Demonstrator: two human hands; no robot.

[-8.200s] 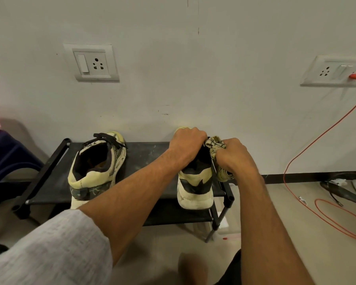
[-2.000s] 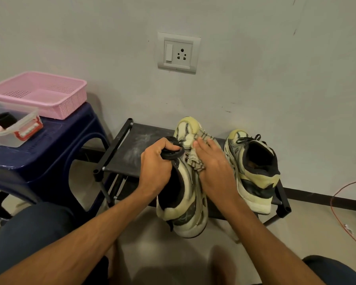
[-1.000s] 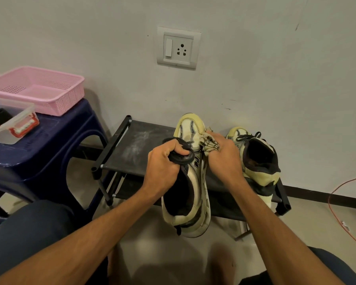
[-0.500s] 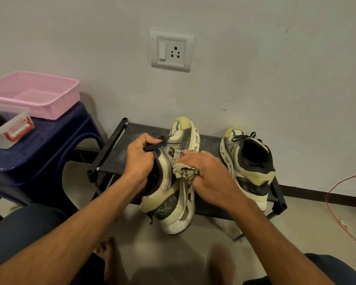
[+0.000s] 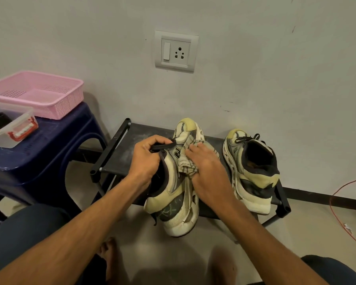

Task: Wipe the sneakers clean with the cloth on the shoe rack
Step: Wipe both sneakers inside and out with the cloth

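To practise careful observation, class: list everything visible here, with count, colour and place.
held sneaker: one, cream and black, in the hands, above the rack's front
second sneaker: one, cream and black, on the rack's right end
cloth: one, pale checked, against the held sneaker's side
shoe rack: one, black, at the wall
wall socket: one, white, above the rack
basket: one, pink, on the stool
container: one, clear, on the stool
stool: one, dark blue, left of the rack
cable: one, orange, floor at right
left hand: grips the held sneaker's collar
right hand: holds the cloth on the sneaker
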